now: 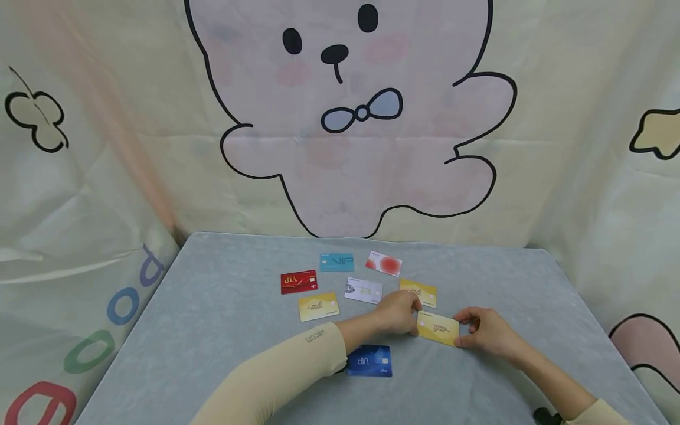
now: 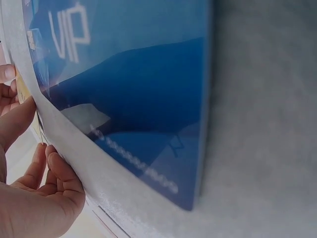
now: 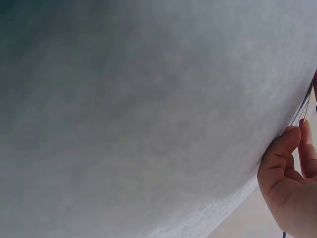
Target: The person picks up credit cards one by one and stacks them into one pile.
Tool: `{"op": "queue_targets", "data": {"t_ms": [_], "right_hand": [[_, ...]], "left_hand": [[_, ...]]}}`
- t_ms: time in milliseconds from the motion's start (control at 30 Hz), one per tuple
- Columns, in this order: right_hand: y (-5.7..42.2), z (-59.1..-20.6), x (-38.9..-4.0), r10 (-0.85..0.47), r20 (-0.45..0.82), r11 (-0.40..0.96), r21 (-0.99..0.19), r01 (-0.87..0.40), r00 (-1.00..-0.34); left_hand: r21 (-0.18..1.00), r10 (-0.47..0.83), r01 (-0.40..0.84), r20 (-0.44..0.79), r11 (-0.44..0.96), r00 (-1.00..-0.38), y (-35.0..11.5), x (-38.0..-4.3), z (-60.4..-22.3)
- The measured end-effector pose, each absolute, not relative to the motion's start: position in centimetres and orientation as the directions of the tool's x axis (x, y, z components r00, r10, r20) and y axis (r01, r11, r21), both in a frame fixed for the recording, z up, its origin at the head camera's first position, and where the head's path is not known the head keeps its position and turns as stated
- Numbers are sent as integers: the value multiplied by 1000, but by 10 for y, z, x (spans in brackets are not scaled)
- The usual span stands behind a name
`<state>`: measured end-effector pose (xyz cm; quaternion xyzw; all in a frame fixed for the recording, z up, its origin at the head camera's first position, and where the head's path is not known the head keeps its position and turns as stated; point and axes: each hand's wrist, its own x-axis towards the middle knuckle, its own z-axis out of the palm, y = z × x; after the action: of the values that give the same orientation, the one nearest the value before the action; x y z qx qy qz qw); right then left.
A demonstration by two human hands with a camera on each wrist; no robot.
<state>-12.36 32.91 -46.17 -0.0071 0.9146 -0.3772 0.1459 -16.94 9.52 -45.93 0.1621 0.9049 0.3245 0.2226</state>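
Observation:
Both hands hold a yellow card by its opposite ends, close over the grey cloth. My left hand grips the left end, and the left wrist view shows this hand with the card's thin edge between thumb and fingers. At the right end, my right hand pinches the card with thumb and fingertips; part of this hand appears at the right of its wrist view. A second yellow card lies just behind, partly covered by the left hand. The blue VIP card lies beneath the left forearm.
On the grey cloth-covered table lie a red card, a light-blue card, a white card with red circles, a silver card and another yellow card. A printed curtain hangs behind.

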Motion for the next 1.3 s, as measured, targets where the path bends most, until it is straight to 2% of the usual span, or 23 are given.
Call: {"op": "queue_targets", "data": {"t_ms": [267,667,933,1300], "right_hand": [[327,-461,-123,-91,-262,712,-692,122,-961],[326,-458,-124,-36,-298,682,-705,194,-954],[326,-458,-125,-37,-329,595,-766,244,-944],[322,-453,-124,-21,-388,462,-821,335,-921]], "left_hand": [[630,451,198,-270,751,-851,96,-168,-455],[660,450,180,-266,730,-852,95,-167,-454],[682,446,161,-264,713,-855,93,-167,-454],[801,433,74,-241,593,-869,89,-169,-457]]}}
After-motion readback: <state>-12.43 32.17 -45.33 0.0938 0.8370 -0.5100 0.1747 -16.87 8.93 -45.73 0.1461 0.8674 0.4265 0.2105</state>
